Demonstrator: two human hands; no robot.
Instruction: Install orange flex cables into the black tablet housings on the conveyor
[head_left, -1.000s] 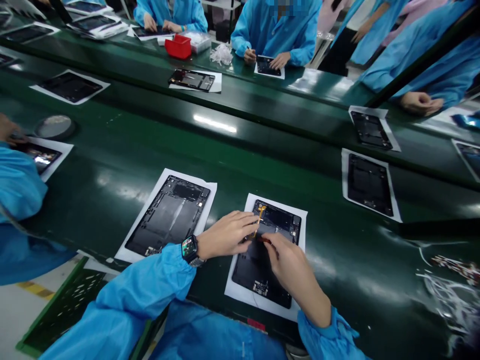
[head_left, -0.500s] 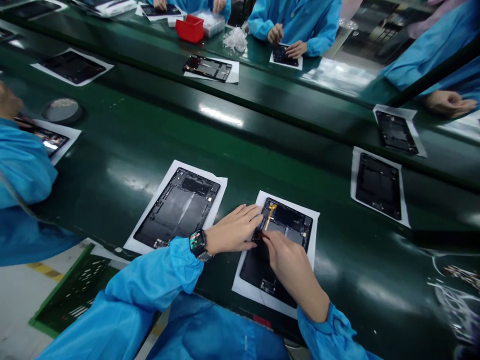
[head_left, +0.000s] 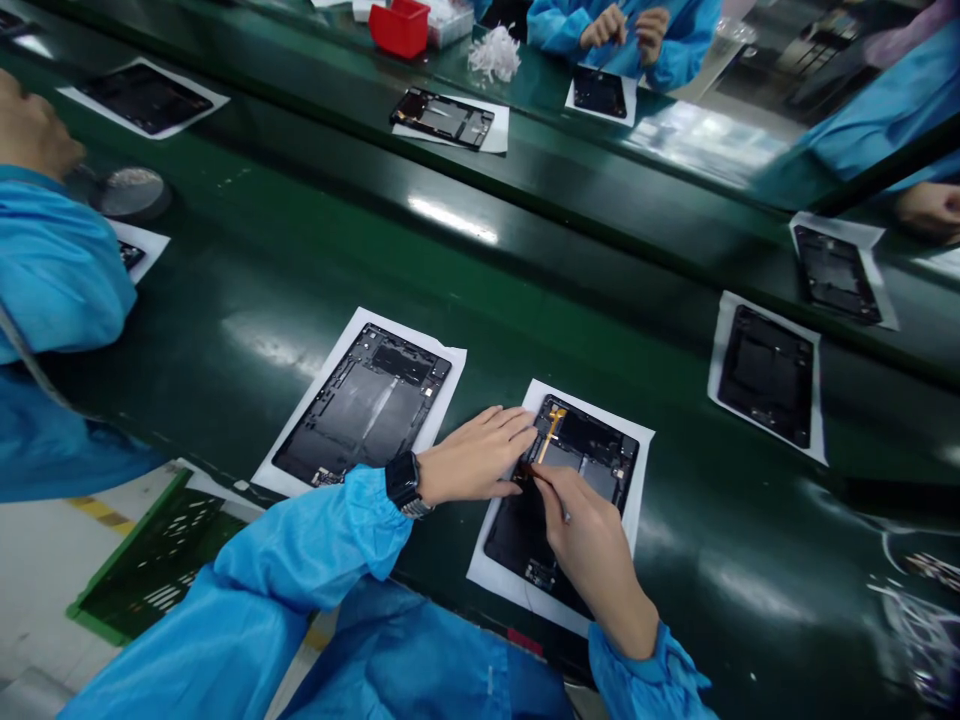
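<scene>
A black tablet back frame [head_left: 592,460] lies on a white sheet [head_left: 641,440] on the green belt in front of me. An orange flex cable [head_left: 551,428] runs down its upper left part. My left hand [head_left: 476,458], with a watch at the wrist, rests flat on the frame's left edge with fingers stretched out, beside the cable. My right hand [head_left: 581,530] is pinched at the cable's lower end, holding a small thin tool or part that I cannot make out.
A second frame [head_left: 367,400] on paper lies to my left, more frames [head_left: 769,375] on the right and across the belt. A person's blue sleeve [head_left: 52,270] is at far left. Other people work opposite, near a red box [head_left: 399,25]. A green tray [head_left: 150,565] sits low left.
The view has tilted down and drifted. My hands stay on the frame; the right fingers have shifted slightly along the lower end of the orange cable.
</scene>
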